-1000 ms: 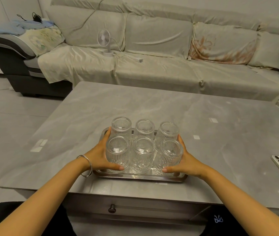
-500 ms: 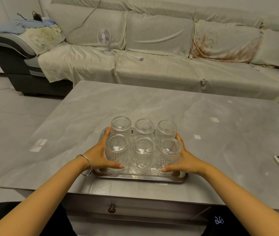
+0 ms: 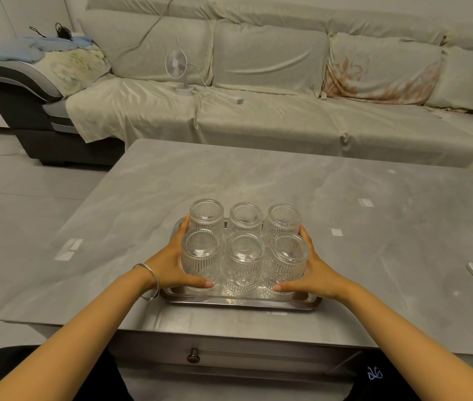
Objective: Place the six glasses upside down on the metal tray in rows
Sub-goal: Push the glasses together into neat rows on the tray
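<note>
The left hand [image 3: 171, 263] and the right hand [image 3: 314, 269] are open, pressing flat on both sides of the six glasses [image 3: 244, 247]. The glasses stand upside down in two rows on the metal tray [image 3: 241, 299]. They look hard, slippery and easy to break, so hold each one around its ribbed side.

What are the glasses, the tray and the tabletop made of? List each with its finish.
Glasses: clear pressed glass by the look, see-through with vertical ribs.
Tray: metal, likely polished stainless steel; the rim shines and mirrors the glasses.
Tabletop: grey, veined like marble with a low sheen; stone, sintered slab or laminate cannot be told.
</note>
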A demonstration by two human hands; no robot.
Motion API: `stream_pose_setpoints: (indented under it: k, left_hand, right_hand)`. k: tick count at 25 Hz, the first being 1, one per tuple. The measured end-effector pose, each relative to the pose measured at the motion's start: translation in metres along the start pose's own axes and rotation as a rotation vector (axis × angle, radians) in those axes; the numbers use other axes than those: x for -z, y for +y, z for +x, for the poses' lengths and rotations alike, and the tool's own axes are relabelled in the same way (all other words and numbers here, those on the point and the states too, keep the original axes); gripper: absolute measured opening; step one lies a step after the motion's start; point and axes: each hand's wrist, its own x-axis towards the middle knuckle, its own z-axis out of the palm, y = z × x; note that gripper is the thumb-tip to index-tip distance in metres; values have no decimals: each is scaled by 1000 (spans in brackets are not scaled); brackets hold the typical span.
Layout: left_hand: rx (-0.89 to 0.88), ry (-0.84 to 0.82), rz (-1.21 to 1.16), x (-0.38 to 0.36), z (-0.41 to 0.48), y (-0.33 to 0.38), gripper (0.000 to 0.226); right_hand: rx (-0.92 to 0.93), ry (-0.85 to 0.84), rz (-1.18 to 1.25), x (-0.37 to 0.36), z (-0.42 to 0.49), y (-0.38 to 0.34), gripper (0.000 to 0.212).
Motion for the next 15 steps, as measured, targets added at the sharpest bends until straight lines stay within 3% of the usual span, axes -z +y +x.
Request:
stream_pose_setpoints:
  k: [5, 9, 15]
  left_hand:
    - [-71, 121, 43, 9, -8, 21, 133]
    - [-248, 181, 512, 7, -6, 52, 118]
    - [-211, 9, 936, -20, 14, 76, 111]
  right_hand:
    - [31, 36, 27, 0, -5, 1, 147]
    - [146, 136, -73, 3, -12, -9, 137]
    - [345, 110, -652, 13, -16, -36, 111]
